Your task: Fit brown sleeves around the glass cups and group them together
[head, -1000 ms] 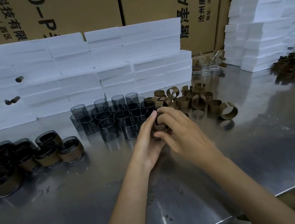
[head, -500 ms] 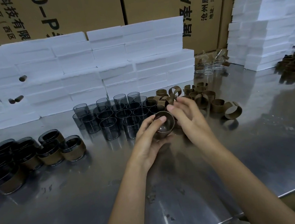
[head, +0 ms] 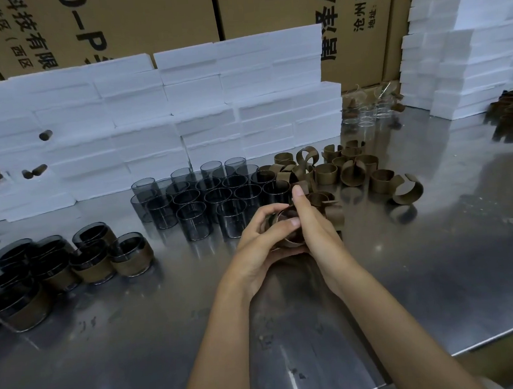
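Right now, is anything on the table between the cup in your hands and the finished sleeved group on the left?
Nothing visible does. The cup sits in the left hand and right hand; the bare table runs clear to the sleeved cups. The unsleeved cups stand farther back, beside that path.

Both bare forearms reach up from the lower edge and converge at mid-frame, wrists close together. The left hand (head: pixel 257 243) is cupped palm-up and turned inward, its fingers (head: pixel 264 213) curled over the top of a cup with a brown sleeve (head: pixel 288 230), thumb beneath. The right hand (head: pixel 315 231) stands edge-on just right of those fingers, pressed against the same cup; its index finger points straight up and away, while its thumb lies flat across the rim, tip toward the left fingers. The two hands touch at their heels below the cup.
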